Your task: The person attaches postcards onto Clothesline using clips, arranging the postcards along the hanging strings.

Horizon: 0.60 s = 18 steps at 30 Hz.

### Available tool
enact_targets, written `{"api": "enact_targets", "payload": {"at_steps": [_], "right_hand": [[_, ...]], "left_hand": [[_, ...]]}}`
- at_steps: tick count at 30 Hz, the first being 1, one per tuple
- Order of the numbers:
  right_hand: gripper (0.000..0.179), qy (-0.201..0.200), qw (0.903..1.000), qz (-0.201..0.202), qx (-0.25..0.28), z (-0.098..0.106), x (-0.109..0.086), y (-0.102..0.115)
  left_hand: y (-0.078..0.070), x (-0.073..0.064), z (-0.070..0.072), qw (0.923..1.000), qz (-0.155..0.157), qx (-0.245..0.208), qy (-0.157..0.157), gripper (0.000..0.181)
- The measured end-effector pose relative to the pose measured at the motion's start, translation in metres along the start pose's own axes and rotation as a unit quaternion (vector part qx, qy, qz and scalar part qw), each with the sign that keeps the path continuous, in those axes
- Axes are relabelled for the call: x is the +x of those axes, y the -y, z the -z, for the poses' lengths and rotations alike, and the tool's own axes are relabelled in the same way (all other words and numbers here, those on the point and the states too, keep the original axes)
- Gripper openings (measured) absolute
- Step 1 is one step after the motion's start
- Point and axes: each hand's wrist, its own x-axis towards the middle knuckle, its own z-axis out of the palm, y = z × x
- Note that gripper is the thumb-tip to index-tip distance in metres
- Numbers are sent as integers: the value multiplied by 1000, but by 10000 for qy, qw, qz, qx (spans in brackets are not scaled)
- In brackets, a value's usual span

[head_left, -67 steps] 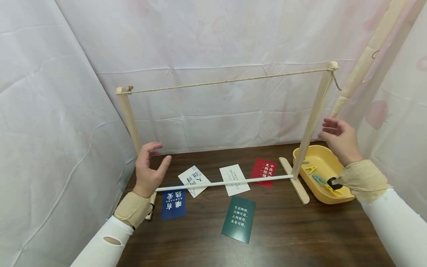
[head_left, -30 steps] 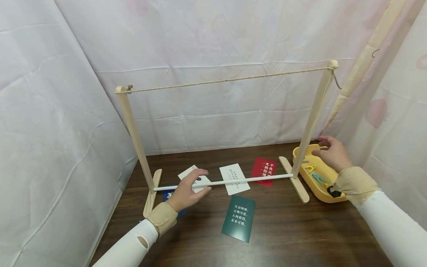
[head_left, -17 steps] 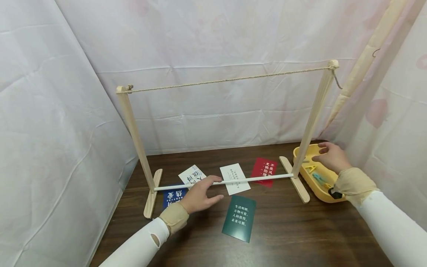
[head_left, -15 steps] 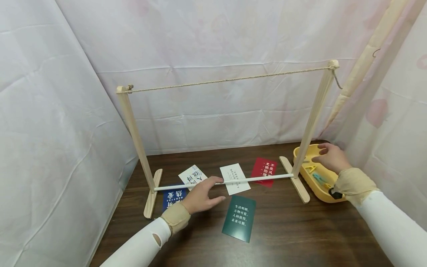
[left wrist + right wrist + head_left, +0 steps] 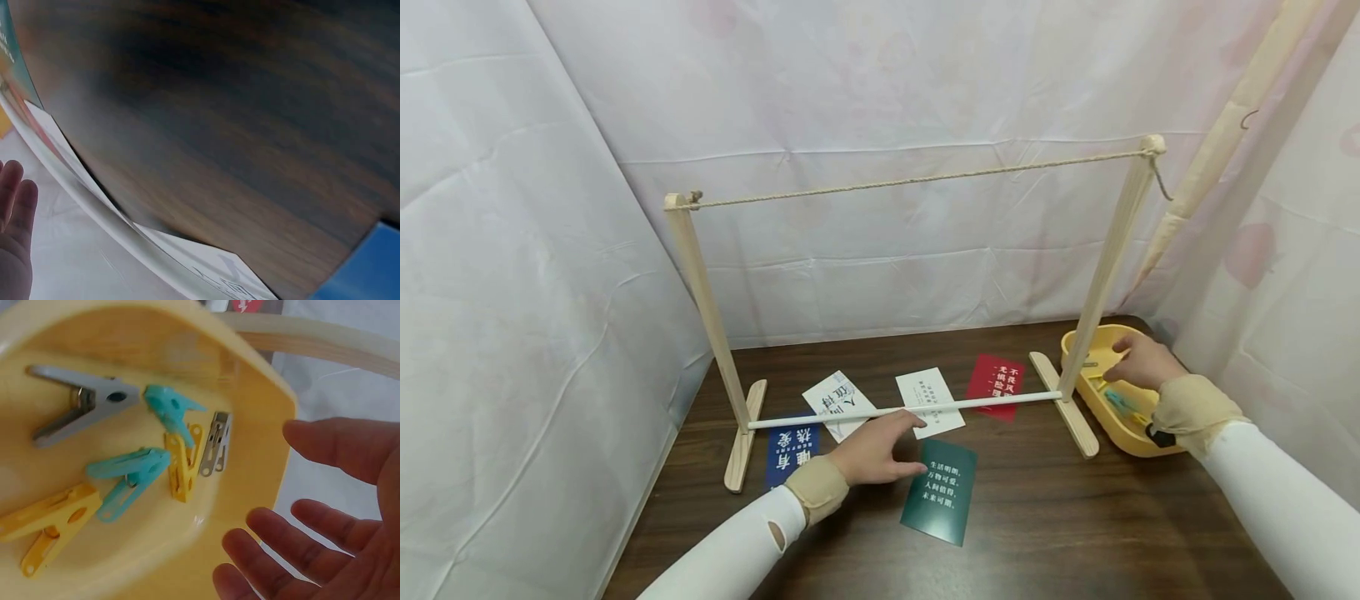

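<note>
My left hand (image 5: 876,448) hovers low over the table, thumb tip overlapping the upper left edge of a dark green card (image 5: 940,500) with white writing. Its fingertips lie in front of a white card (image 5: 921,387), and it holds nothing. At the right, my right hand (image 5: 1147,364) is over the far part of a yellow basin (image 5: 1127,442), fingers apart with nothing between them. Inside the basin, the right wrist view shows a grey clothespin (image 5: 109,400), two teal clothespins, two yellow clothespins and a metal one (image 5: 216,444) nearest the fingers.
A wooden frame with a twine line (image 5: 917,180) across its top spans the table; a white rod (image 5: 1000,402) joins its feet low down. A blue card (image 5: 792,450), a patterned white card (image 5: 835,396) and a red card (image 5: 995,383) lie around the rod. White curtains hang behind.
My left hand has come from the left post rightward to the green card. My right hand has lowered from beside the right post into the space above the basin. The cards stay put.
</note>
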Motion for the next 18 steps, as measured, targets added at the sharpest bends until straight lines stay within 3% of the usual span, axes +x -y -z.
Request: {"api": "enact_targets", "payload": {"at_steps": [9, 18], "right_hand": [[73, 375, 9982, 228, -417, -2, 4, -2], [70, 636, 9939, 346, -836, -4, 8, -3]], "left_hand": [[-4, 11, -12, 9978, -133, 461, 451, 74], [-10, 22, -17, 9905, -388, 944, 921, 85]]}}
